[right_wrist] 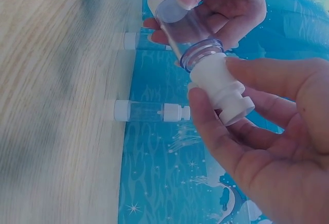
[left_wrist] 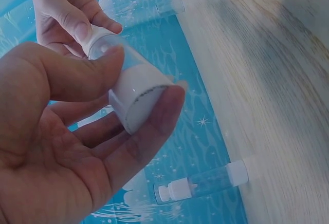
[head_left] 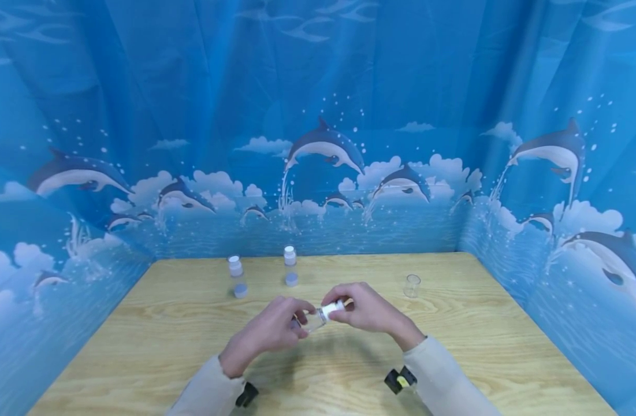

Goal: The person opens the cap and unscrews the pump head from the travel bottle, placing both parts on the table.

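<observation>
Above the middle of the table, my left hand (head_left: 276, 327) grips a clear bottle (head_left: 313, 322) with a white base (left_wrist: 134, 91). Thumb and fingers wrap its lower end, as the left wrist view shows. My right hand (head_left: 368, 309) pinches a white pump top (right_wrist: 215, 80) by its sides. The pump top sits at the bottle's threaded mouth (right_wrist: 201, 53), in line with it; whether it is screwed tight I cannot tell. Together they lie tilted, the top pointing toward my right hand.
Two similar bottles with white tops stand upright at the back left, one farther left (head_left: 235, 267) and one nearer the middle (head_left: 289, 255). A small clear cap (head_left: 412, 286) stands on the wooden table (head_left: 453, 346) at the right. A blue dolphin-print curtain (head_left: 318, 69) surrounds the table's back and sides.
</observation>
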`<action>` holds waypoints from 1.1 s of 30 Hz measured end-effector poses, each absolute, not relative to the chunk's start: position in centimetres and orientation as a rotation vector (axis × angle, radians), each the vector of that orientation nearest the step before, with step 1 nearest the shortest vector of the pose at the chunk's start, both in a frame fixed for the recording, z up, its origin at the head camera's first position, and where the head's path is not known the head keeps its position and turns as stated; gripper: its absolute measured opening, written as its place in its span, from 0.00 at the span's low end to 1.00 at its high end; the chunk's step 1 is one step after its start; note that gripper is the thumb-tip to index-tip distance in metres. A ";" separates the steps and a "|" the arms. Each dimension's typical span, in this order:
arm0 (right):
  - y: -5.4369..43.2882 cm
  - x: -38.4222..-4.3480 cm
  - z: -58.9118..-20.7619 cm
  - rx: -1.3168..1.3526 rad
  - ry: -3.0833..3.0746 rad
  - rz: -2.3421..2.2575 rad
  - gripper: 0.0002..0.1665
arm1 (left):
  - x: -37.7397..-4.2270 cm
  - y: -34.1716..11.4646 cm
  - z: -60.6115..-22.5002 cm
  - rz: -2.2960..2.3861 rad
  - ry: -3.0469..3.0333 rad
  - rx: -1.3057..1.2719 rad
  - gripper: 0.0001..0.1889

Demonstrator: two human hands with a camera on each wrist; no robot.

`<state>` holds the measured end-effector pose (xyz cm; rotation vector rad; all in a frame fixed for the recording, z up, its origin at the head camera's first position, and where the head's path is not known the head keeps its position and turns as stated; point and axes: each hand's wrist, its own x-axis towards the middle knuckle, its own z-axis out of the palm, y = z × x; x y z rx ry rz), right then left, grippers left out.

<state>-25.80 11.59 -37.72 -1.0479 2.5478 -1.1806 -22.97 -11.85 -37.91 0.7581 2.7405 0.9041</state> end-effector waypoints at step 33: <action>11.7 -26.0 -38.0 -0.894 2.447 -1.266 0.18 | -23.0 -12.0 -38.0 0.886 2.762 0.775 0.25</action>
